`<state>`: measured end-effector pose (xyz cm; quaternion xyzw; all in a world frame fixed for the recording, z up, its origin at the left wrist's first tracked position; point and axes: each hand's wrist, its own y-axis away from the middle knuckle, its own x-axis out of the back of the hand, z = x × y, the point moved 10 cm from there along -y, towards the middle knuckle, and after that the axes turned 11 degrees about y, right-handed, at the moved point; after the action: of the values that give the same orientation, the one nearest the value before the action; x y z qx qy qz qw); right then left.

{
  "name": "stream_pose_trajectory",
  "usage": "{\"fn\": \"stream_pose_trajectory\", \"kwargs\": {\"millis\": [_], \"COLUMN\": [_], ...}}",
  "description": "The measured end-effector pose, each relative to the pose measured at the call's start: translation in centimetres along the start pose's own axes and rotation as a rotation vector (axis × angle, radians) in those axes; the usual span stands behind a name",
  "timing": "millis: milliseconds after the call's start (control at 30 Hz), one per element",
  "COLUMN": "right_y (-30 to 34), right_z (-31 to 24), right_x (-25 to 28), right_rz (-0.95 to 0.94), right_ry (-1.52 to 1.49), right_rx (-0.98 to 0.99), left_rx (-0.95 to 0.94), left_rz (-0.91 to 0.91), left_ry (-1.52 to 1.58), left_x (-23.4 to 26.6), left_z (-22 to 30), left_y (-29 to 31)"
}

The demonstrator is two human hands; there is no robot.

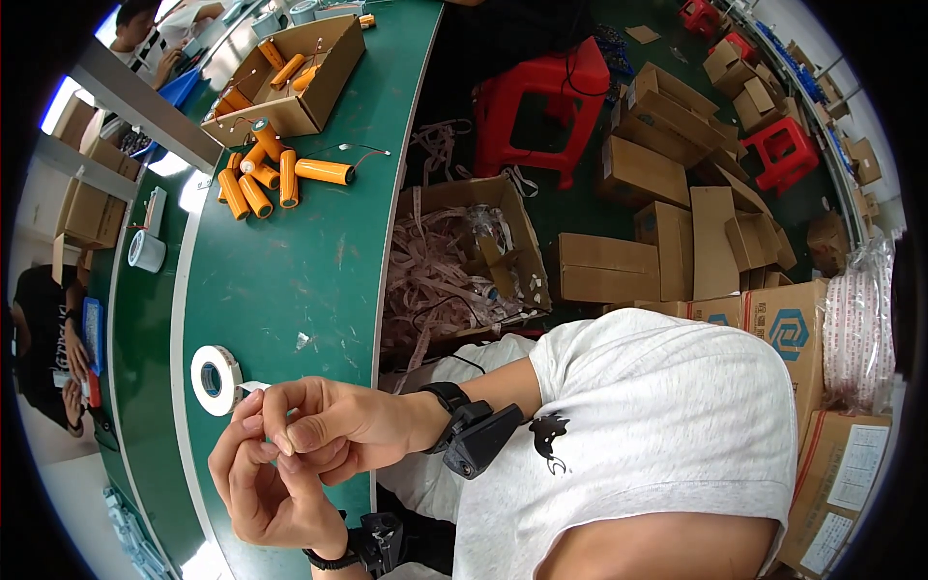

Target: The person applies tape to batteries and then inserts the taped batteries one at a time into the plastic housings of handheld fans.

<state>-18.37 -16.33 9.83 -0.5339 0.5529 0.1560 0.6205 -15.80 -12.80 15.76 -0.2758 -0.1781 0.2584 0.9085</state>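
Note:
My right hand [324, 425] and my left hand [275, 483] meet over the near edge of the green table [300, 280]. Both have thumb and fingers pinched together, the fingertips touching or nearly so. Whatever lies between them is too small or hidden to make out. Just beyond them, a white roll of tape [215, 380] with a blue core rests on the table. A short white strip [253, 386] sticks out from it toward my right hand and disappears behind the fingers. Farther off lies a pile of orange cylindrical batteries [288, 179] with thin wires.
An open cardboard box [333, 92] with more orange batteries stands behind the pile. Beside the table are a carton of scrap strips [527, 242], a red stool [541, 106] and several cardboard boxes [609, 269]. Across the bench another person [48, 338] handles something near a blue tray [93, 333].

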Motion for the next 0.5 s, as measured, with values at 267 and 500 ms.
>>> {"fn": "stream_pose_trajectory", "kwargs": {"millis": [267,500], "right_y": [-0.07,0.03], "right_z": [0.12,0.21], "right_x": [0.41,0.57], "right_rz": [0.011,0.040], "right_ry": [-0.001,-0.004], "right_rx": [0.006,-0.012], "left_rx": [0.018,0.025], "left_rz": [-0.007,0.008], "left_ry": [-0.011,0.001], "left_x": [-0.01,-0.05], "left_z": [-0.24,-0.27], "left_y": [-0.04,0.04]}}
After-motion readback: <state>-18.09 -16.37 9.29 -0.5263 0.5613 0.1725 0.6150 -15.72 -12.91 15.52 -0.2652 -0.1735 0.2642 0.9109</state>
